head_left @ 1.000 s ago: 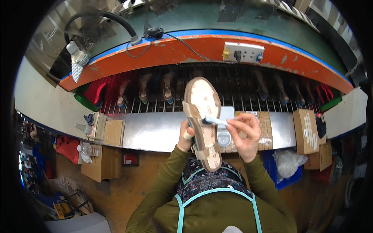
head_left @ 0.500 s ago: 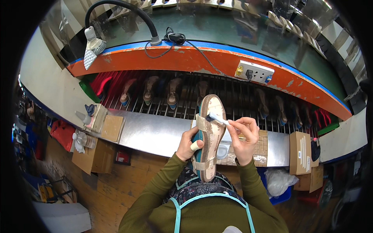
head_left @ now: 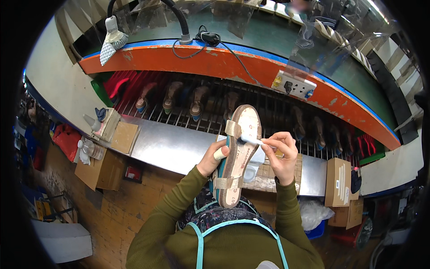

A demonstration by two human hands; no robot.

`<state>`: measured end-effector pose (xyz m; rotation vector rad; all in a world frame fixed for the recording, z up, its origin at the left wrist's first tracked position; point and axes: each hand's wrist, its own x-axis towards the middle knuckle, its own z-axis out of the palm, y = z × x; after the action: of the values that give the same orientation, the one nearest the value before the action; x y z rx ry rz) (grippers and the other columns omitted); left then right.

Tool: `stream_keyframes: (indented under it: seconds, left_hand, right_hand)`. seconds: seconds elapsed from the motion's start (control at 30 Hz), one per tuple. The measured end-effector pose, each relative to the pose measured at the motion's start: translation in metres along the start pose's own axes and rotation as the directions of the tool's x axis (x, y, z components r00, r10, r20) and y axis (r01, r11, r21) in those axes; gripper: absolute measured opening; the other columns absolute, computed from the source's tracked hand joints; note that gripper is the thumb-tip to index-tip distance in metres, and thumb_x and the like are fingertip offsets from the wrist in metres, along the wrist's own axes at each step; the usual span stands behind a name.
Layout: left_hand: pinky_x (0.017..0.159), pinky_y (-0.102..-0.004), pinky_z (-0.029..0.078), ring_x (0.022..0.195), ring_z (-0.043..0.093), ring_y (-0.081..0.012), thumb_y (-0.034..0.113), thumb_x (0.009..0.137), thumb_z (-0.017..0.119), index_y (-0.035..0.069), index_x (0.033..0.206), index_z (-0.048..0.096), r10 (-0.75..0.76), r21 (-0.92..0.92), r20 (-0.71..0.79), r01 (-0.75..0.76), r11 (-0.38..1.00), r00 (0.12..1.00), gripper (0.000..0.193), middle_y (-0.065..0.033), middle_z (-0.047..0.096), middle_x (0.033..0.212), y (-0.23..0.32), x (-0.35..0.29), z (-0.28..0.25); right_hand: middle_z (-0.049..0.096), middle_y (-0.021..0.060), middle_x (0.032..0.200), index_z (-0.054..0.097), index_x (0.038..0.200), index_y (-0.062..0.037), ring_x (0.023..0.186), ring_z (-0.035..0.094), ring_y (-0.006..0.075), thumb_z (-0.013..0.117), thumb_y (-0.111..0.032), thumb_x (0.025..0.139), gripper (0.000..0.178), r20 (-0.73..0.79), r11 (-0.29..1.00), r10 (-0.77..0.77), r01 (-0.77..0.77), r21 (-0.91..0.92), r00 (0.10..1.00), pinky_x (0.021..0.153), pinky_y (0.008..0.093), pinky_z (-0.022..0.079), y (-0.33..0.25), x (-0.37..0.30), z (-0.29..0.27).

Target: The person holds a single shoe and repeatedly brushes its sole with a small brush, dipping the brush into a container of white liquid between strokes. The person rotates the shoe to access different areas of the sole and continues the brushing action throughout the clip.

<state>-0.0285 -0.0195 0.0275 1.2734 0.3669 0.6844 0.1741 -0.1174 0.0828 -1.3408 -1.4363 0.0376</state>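
Observation:
My left hand, with a pale wrap round its thumb, grips the left side of a sandal. The sandal stands lengthwise in front of me, its cream printed face toward me. A brown rim, teal side and two light gold straps show on it. In my right hand, thumb and fingers pinch a small white-handled brush. Its dark tip touches the sandal beside the upper strap. My left fingers are hidden behind the sandal.
Several sandals rest on a rack of metal bars beneath an orange beam. A metal ledge runs below. Cardboard boxes stand at right; a clear bottle is at left. A white tray lies behind the sandal.
The whole view has shifted slightly. The sandal remains in my left hand, and the brush in my right stays at the upper strap, its tip a little lower along the edge.

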Motion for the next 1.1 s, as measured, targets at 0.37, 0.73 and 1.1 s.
stream_keyframes:
  seconds: [0.37,0.73,1.1]
  left_hand:
    - [0.08,-0.0281,0.055,0.091,0.066,-0.0139,0.079,0.081,0.054,-0.003,0.124,0.057,-0.093,-0.074,0.004,0.093,0.993,0.996,0.092,-0.0096,0.067,0.105,-0.009,0.003,0.002]
    - [0.09,-0.032,0.054,0.105,0.064,-0.0182,0.082,0.082,0.048,0.001,0.137,0.047,-0.137,-0.128,0.028,0.14,0.982,0.99,0.098,-0.0133,0.062,0.12,-0.009,0.013,0.003]
    - [0.09,-0.033,0.056,0.108,0.064,-0.0191,0.08,0.084,0.047,0.001,0.139,0.044,-0.102,-0.238,-0.021,0.094,0.967,0.995,0.097,-0.0146,0.061,0.124,-0.001,0.023,0.013]
  right_hand:
    - [0.063,0.0038,0.091,0.076,0.09,-0.007,0.082,0.053,0.0145,0.08,-0.002,0.074,0.017,0.021,0.985,-0.115,0.117,-0.128,0.993,0.069,0.0273,0.043,-0.002,-0.01,-0.003]
    - [0.062,0.0003,0.086,0.077,0.091,-0.012,0.075,0.052,0.0148,0.083,-0.011,0.071,0.021,-0.093,0.969,-0.173,0.152,-0.194,0.981,0.076,0.0313,0.032,0.003,-0.036,0.009]
    - [0.063,-0.0003,0.086,0.078,0.094,-0.0128,0.074,0.054,0.0142,0.084,-0.011,0.07,0.024,-0.041,0.984,-0.115,0.109,-0.142,0.992,0.077,0.0321,0.031,0.002,-0.049,0.008]
